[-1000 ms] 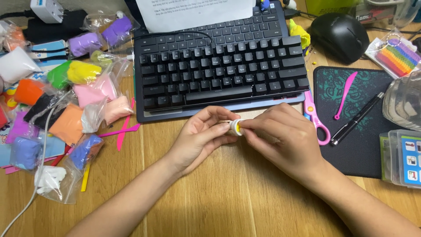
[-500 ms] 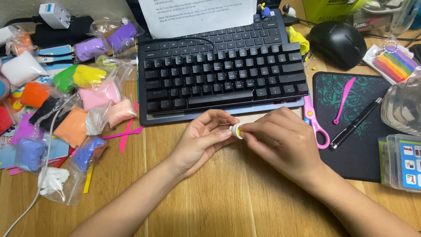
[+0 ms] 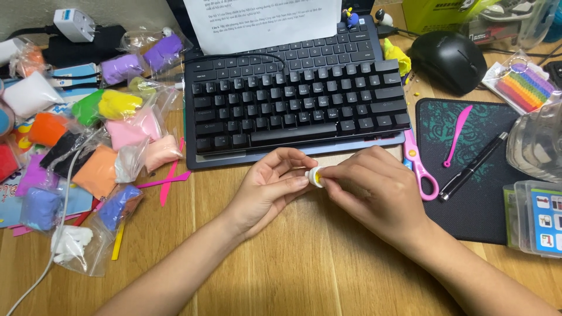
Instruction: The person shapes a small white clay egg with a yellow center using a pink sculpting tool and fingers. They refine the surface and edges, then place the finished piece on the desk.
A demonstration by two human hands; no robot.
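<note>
Okay, wooden bench (image 3: 304, 263), light grain, cluttered at the back and both sides; room beyond not visible. Black keyboard (image 3: 295, 99) sits on a blue-grey slab just behind the hands, printed sheet (image 3: 263, 20) propped over its top edge. Left side: heap of clay bags (image 3: 111, 123) in many colours, white cable (image 3: 64, 193) trailing across them, pink sticks (image 3: 170, 178) beside. Right side: dark mat (image 3: 474, 175) carrying a pink modelling tool (image 3: 456, 137) and a black pen (image 3: 474, 167); pink scissors (image 3: 418, 164) at the mat's left edge, just beside the right hand. Black mouse (image 3: 448, 58) further back, rainbow clay pack (image 3: 524, 88) near it, clear jar (image 3: 538, 146) at the right edge. Left hand (image 3: 269, 190) and right hand (image 3: 374, 193) meet fingertip to fingertip over the bench, both pinched closed on a small white-and-yellow piece (image 3: 317, 176), in front of the keyboard's front edge. Versus earlier frames: same pinch, same spot, hands barely shifted; camera view slid a little.
</note>
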